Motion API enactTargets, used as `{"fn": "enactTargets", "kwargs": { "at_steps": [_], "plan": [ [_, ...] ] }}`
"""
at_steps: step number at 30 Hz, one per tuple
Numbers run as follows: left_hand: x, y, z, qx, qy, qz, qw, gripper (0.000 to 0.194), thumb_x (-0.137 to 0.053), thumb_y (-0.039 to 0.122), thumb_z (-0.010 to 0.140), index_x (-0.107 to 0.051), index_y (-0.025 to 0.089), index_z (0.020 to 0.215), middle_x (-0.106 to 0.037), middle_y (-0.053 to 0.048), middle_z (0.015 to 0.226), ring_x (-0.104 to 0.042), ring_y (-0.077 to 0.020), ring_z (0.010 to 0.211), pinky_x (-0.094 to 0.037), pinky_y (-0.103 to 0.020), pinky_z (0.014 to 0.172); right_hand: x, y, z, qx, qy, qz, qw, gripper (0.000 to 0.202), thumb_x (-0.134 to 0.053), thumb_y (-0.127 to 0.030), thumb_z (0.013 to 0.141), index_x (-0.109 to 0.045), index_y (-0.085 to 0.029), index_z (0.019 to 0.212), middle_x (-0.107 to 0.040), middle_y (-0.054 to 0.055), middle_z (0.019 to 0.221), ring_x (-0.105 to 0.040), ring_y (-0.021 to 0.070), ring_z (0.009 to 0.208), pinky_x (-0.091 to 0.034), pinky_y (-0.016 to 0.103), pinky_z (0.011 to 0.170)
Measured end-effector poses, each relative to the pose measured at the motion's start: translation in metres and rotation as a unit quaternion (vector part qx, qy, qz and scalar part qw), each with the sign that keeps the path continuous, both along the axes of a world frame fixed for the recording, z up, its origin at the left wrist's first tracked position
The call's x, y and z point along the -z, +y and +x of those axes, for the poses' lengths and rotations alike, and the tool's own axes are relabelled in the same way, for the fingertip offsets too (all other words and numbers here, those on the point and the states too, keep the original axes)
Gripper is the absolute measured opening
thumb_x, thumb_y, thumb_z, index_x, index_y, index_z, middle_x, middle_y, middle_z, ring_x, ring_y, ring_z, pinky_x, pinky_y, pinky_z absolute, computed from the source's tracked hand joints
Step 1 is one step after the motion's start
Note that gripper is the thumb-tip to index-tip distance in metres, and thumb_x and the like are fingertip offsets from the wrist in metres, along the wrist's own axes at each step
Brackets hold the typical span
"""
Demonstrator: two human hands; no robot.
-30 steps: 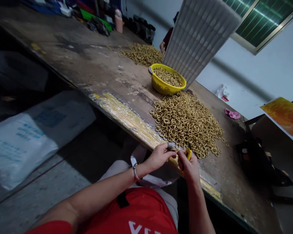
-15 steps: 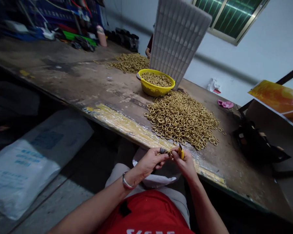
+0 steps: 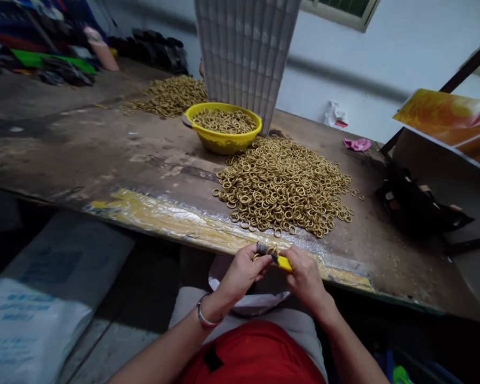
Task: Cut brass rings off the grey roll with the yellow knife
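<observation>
My left hand (image 3: 242, 271) pinches a brass-coloured ring at the table's front edge; a dark wrap covers one of its fingertips. My right hand (image 3: 305, 274) is closed around a small yellow-handled tool (image 3: 285, 263), whose dark end points left and meets the ring between the hands. Just beyond them lies a large pile of brass-coloured rings (image 3: 286, 184) on the brown table (image 3: 152, 154). Behind the pile stands a yellow basin (image 3: 224, 142) filled with similar rings. Fine detail where tool and ring meet is too small to tell.
A tall grey ribbed panel (image 3: 246, 53) stands behind the basin. Further left is another ring pile (image 3: 172, 95). At the right are a black bag (image 3: 420, 205) and a pink cloth (image 3: 357, 144). White sacks (image 3: 44, 298) lie on the floor at the left.
The yellow tool, upright in my right hand before, now lies level with its dark end against what my left hand holds. The view has shifted, and the person behind the panel is more hidden.
</observation>
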State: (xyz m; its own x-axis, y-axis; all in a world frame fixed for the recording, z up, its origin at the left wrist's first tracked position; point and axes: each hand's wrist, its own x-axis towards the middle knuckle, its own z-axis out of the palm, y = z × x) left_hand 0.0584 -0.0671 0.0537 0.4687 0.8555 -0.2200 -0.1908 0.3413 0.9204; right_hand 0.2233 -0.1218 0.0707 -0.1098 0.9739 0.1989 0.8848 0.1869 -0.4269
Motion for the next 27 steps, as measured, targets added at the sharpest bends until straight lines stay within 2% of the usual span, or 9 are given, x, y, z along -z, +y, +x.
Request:
{"fn": "enactTargets", "kwargs": {
  "at_steps": [4, 10, 12, 14, 16, 17, 19, 22, 27],
  "plan": [
    [0.003, 0.006, 0.005, 0.019, 0.059, 0.05, 0.997, 0.026, -0.067, 0.039, 0.074, -0.058, 0.015, 0.077, -0.047, 0.006, 0.055, -0.036, -0.0066, 0.044, -0.029, -0.018, 0.041, 0.001, 0.001, 0.005, 0.024, -0.081, -0.042, 0.996, 0.039, -0.046, 0.003, 0.07, -0.061, -0.02, 0.099, -0.063, 0.004, 0.09, -0.058, 0.0172, 0.078, -0.039, 0.026, 0.068],
    [-0.011, 0.011, 0.003, 0.013, 0.144, 0.141, 0.979, 0.014, -0.063, 0.028, 0.074, -0.062, 0.015, 0.071, -0.051, 0.003, 0.058, -0.04, -0.0093, 0.05, -0.032, -0.02, 0.046, 0.003, 0.008, 0.011, 0.026, -0.149, -0.047, 0.987, 0.03, -0.047, 0.0, 0.078, -0.06, -0.02, 0.096, -0.063, 0.004, 0.088, -0.057, 0.0165, 0.072, -0.037, 0.026, 0.063],
    [-0.016, 0.009, -0.001, 0.025, 0.143, 0.132, 0.981, 0.015, -0.064, 0.029, 0.074, -0.061, 0.015, 0.069, -0.049, 0.003, 0.055, -0.039, -0.0094, 0.049, -0.031, -0.02, 0.045, 0.006, 0.015, 0.023, 0.063, -0.173, -0.043, 0.982, 0.026, -0.046, -0.001, 0.081, -0.06, -0.019, 0.094, -0.062, 0.006, 0.086, -0.057, 0.0165, 0.069, -0.035, 0.026, 0.059],
    [-0.02, 0.006, -0.005, 0.053, 0.128, 0.11, 0.984, 0.015, -0.066, 0.029, 0.074, -0.061, 0.015, 0.07, -0.048, 0.004, 0.054, -0.039, -0.0091, 0.048, -0.03, -0.02, 0.045, 0.007, 0.024, 0.039, 0.145, -0.179, -0.048, 0.972, 0.023, -0.045, -0.001, 0.083, -0.061, -0.017, 0.088, -0.063, 0.008, 0.082, -0.055, 0.0161, 0.063, -0.033, 0.027, 0.056],
    [-0.021, 0.004, -0.009, 0.086, 0.103, 0.08, 0.988, 0.015, -0.067, 0.029, 0.073, -0.062, 0.015, 0.073, -0.048, 0.004, 0.053, -0.039, -0.0085, 0.046, -0.029, -0.02, 0.044, 0.006, 0.031, 0.05, 0.204, -0.13, -0.032, 0.97, 0.019, -0.046, -0.004, 0.084, -0.061, -0.017, 0.084, -0.062, 0.007, 0.077, -0.053, 0.016, 0.061, -0.033, 0.026, 0.057],
    [-0.02, 0.004, -0.01, 0.093, 0.088, 0.063, 0.99, 0.016, -0.067, 0.03, 0.073, -0.063, 0.015, 0.075, -0.047, 0.004, 0.053, -0.038, -0.0079, 0.045, -0.028, -0.019, 0.043, 0.004, 0.034, 0.052, 0.188, -0.077, -0.014, 0.979, 0.016, -0.047, -0.008, 0.086, -0.061, -0.018, 0.084, -0.062, 0.006, 0.076, -0.054, 0.0162, 0.063, -0.035, 0.026, 0.059],
    [-0.017, 0.005, -0.01, 0.091, 0.06, 0.028, 0.994, 0.02, -0.068, 0.033, 0.073, -0.061, 0.014, 0.076, -0.046, 0.005, 0.053, -0.035, -0.0067, 0.044, -0.026, -0.018, 0.041, -0.003, 0.038, 0.046, 0.099, 0.065, 0.003, 0.993, 0.016, -0.048, -0.019, 0.091, -0.062, -0.019, 0.082, -0.061, 0.004, 0.074, -0.054, 0.0159, 0.068, -0.039, 0.025, 0.065],
    [-0.012, 0.01, -0.009, 0.069, 0.039, 0.005, 0.997, 0.024, -0.071, 0.035, 0.071, -0.06, 0.015, 0.077, -0.045, 0.006, 0.053, -0.034, -0.0057, 0.043, -0.025, -0.017, 0.04, -0.016, 0.04, 0.02, -0.007, 0.255, -0.012, 0.967, 0.022, -0.05, -0.033, 0.093, -0.064, -0.02, 0.082, -0.06, 0.001, 0.076, -0.055, 0.0148, 0.073, -0.042, 0.025, 0.07],
    [-0.006, 0.014, -0.012, 0.02, 0.003, -0.035, 0.999, 0.03, -0.077, 0.036, 0.066, -0.059, 0.015, 0.078, -0.05, 0.006, 0.053, -0.036, -0.0047, 0.042, -0.023, -0.015, 0.038, -0.027, 0.04, -0.005, -0.047, 0.376, -0.082, 0.922, 0.032, -0.052, -0.042, 0.091, -0.056, -0.018, 0.07, -0.052, -0.001, 0.071, -0.048, 0.0123, 0.067, -0.04, 0.024, 0.067]
  ]
}}
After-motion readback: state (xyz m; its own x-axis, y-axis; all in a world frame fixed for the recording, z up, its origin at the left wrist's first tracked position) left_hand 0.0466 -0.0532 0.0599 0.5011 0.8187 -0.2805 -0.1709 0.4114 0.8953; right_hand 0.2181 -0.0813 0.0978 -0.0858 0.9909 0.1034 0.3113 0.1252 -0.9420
